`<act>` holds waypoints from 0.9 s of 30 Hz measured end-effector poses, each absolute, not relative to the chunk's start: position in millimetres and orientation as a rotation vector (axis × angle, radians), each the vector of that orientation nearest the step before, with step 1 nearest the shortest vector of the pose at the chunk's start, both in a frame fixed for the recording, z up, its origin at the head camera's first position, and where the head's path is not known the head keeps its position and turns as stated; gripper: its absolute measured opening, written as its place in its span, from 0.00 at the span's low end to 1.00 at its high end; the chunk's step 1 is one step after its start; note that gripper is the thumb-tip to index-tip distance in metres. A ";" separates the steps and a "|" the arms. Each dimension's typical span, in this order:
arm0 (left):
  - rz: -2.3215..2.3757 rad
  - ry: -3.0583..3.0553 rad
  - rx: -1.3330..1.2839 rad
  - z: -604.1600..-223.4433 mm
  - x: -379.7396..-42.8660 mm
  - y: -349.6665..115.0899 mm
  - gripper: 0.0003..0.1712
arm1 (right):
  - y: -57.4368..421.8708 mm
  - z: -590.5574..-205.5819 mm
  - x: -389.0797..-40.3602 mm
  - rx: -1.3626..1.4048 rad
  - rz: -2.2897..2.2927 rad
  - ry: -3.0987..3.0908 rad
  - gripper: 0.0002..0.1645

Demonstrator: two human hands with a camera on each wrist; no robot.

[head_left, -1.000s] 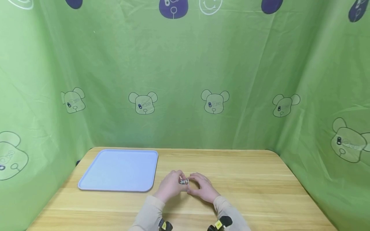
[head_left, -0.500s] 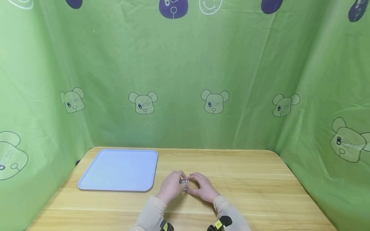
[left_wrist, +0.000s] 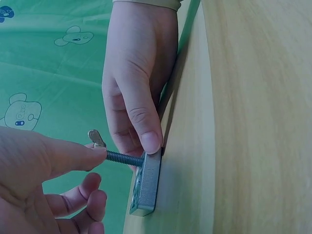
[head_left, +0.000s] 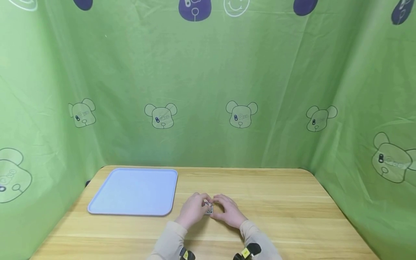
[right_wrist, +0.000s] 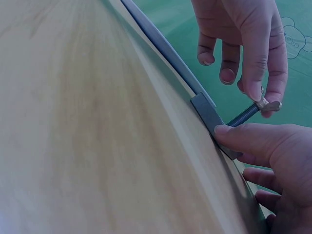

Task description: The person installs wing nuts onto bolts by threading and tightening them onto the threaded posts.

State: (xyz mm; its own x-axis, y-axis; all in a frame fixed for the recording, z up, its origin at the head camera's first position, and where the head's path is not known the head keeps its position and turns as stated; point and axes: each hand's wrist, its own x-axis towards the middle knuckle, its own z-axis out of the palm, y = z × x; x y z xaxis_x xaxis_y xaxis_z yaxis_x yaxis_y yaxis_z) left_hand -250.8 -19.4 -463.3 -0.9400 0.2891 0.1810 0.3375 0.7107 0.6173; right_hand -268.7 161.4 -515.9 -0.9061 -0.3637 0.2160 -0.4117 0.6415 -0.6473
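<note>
A small flat metal block [left_wrist: 148, 187] stands on the tabletop between both hands, a threaded bolt [left_wrist: 125, 159] rising from its top face. At the bolt's upper end sits a wing nut [right_wrist: 269, 105], which my left hand [head_left: 191, 210] pinches between thumb and finger. The other fingers of that hand are loosely bent, apart from the block. My right hand [head_left: 229, 211] grips the block at its edge, thumb on the near side and fingers behind. In the head view the left fingers partly cover the block and bolt.
A pale blue tray [head_left: 134, 193] lies on the wooden table [head_left: 276, 202], left of the hands. Green cloth [head_left: 208, 144] printed with bear faces hangs behind the table and along both sides.
My left hand has shifted slightly right, and its fingers have changed position around the wing nut. The right hand stays in place on the block.
</note>
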 end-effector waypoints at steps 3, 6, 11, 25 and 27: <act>-1.041 -2.850 -0.537 -462.4 -250.7 -19.4 0.08 | 161.3 -515.9 -268.8 0.649 1.127 -2.795 0.33; -1.069 -2.849 -0.557 -460.3 -250.4 -20.9 0.11 | 161.3 -515.1 -268.4 0.644 1.138 -2.799 0.34; -1.188 -2.829 -0.560 -454.8 -252.4 -25.7 0.15 | 161.2 -514.8 -268.7 0.649 1.143 -2.797 0.34; -1.120 -2.891 -0.533 -453.6 -252.1 -27.7 0.13 | 161.9 -514.9 -268.0 0.664 1.140 -2.787 0.33; -1.119 -2.903 -0.518 -454.3 -252.6 -27.2 0.13 | 161.9 -514.8 -268.2 0.658 1.149 -2.786 0.33</act>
